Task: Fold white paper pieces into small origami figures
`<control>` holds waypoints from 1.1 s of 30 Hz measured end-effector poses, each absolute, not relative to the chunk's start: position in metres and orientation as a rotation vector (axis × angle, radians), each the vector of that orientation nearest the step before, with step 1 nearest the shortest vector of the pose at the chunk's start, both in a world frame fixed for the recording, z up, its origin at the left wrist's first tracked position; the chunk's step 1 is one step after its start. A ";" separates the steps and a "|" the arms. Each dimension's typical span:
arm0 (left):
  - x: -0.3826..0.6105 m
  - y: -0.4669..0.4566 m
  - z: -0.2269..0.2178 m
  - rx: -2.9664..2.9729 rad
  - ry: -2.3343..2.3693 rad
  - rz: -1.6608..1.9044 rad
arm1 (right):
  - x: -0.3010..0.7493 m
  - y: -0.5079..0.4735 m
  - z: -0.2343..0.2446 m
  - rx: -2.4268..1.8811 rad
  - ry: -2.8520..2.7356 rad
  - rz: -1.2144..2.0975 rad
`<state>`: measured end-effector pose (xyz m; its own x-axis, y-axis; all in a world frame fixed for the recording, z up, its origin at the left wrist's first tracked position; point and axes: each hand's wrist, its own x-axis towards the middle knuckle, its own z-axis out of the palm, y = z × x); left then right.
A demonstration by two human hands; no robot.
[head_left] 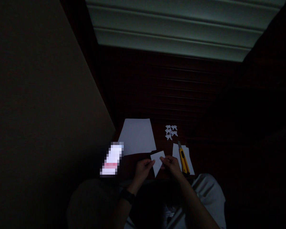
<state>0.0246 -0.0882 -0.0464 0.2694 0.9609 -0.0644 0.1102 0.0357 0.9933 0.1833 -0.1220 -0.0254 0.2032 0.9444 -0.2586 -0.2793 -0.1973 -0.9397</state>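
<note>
A small piece of white paper [158, 160], partly folded so that its lower end comes to a point, is held up near the table's front edge. My left hand [144, 167] pinches its left side between thumb and fingers. On the right side my right hand [171, 163] grips it, thumb on top and fingers underneath. Just right of that hand lies a yellow box cutter [184, 160], its blade partly out, across a stack of small white paper [191, 162]. Beyond the hands sit several small folded paper figures [171, 132].
A large white sheet [138, 136] lies at the table's left. A lit phone [112, 159], its screen blurred out, is at the left front. A wall [50, 95] rises close on the left. Light slatted panels [178, 31] stand behind; the room is dim.
</note>
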 end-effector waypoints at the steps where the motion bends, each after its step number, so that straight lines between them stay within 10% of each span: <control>1: 0.024 -0.088 -0.047 1.364 1.104 0.921 | 0.184 -0.122 -0.027 -1.281 -0.726 1.305; 33: 0.025 -0.093 -0.040 1.421 1.089 0.804 | 0.190 -0.117 -0.044 -1.301 -0.790 1.221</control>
